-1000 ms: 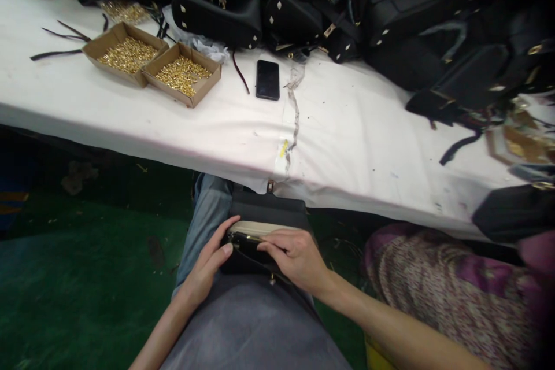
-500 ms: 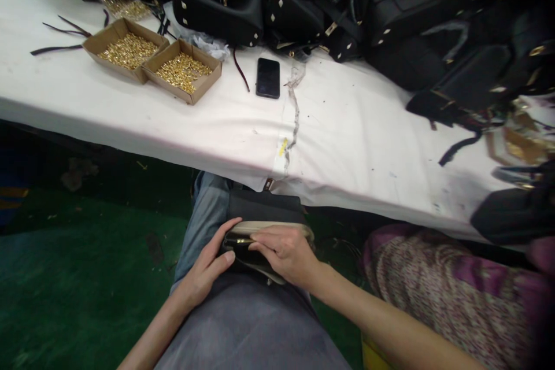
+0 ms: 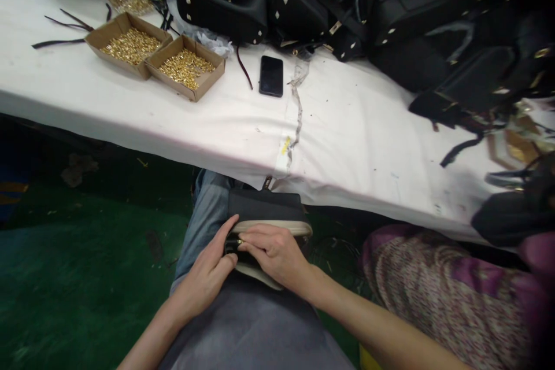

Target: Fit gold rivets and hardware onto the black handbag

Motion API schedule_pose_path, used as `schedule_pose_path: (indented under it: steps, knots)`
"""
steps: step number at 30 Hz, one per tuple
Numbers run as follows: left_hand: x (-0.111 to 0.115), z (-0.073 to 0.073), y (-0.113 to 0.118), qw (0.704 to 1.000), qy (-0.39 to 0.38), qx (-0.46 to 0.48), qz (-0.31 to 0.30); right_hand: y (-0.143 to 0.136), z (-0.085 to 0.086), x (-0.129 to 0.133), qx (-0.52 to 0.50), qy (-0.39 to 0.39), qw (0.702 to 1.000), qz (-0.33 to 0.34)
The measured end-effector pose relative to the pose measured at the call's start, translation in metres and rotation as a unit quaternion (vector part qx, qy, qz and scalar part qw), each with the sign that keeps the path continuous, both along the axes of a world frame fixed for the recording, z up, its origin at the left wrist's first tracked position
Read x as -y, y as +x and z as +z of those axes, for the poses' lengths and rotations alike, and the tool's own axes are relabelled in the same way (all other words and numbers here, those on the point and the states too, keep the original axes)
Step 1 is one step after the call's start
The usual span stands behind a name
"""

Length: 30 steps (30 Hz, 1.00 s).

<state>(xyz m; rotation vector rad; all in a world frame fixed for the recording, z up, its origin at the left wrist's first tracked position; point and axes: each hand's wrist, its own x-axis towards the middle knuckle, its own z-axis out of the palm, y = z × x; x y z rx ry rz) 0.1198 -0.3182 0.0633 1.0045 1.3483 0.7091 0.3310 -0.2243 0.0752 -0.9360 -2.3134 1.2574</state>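
A small black bag (image 3: 264,206) with a pale, cream-coloured edge lies open on my lap, against the table's front edge. My left hand (image 3: 212,269) grips its left side, the fingers along the rim and the thumb at the opening. Inside the opening, my right hand (image 3: 271,251) pinches a small gold zipper pull (image 3: 240,241) between thumb and fingers. The bag's dark inside is mostly hidden by both hands. A short dark tab (image 3: 267,182) with a metal fitting sticks out at the bag's far side.
Two cardboard trays (image 3: 197,93) of small gold fittings stand on the white-covered table (image 3: 347,144), with a phone (image 3: 271,76) to their right. Black handbags (image 3: 225,11) are piled along the back. A neighbouring person's patterned clothing (image 3: 437,289) is at the right.
My right hand has shifted slightly left inside the bag's opening, and less of the gold piece shows. My left hand keeps its grip on the bag's side.
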Motion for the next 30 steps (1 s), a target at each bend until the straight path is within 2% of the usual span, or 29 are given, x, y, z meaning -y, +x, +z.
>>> schedule_pose_path:
  steps: [5,10,15,19,22,25,28,30]
  knots:
    - [0.001,0.002,-0.007,1.0,-0.018,-0.014,-0.022,-0.01,-0.002,-0.003,-0.03,-0.007,0.999,0.02]
    - [0.004,-0.004,-0.008,0.999,-0.009,-0.026,-0.038,-0.019,0.0,-0.004,-0.018,-0.002,0.999,0.046]
    - [0.006,-0.008,-0.011,0.998,-0.015,-0.031,-0.051,-0.025,-0.006,-0.007,0.043,0.066,0.993,0.083]
    - [0.004,-0.006,-0.011,0.998,-0.045,-0.025,-0.033,-0.03,-0.014,-0.01,0.034,0.076,0.989,0.126]
    - [0.004,-0.014,-0.006,0.998,-0.033,-0.053,0.0,-0.035,-0.019,-0.013,0.032,0.097,0.987,0.127]
    - [0.005,-0.031,-0.003,0.992,-0.009,-0.128,0.009,-0.041,-0.023,-0.014,0.027,0.112,0.985,0.125]
    - [-0.004,-0.045,-0.01,0.974,0.042,-0.22,-0.031,-0.046,-0.039,-0.017,0.038,0.133,0.982,0.129]
    - [-0.02,-0.044,-0.018,0.967,0.062,-0.236,-0.075,-0.05,-0.059,-0.022,0.056,0.159,0.975,0.146]
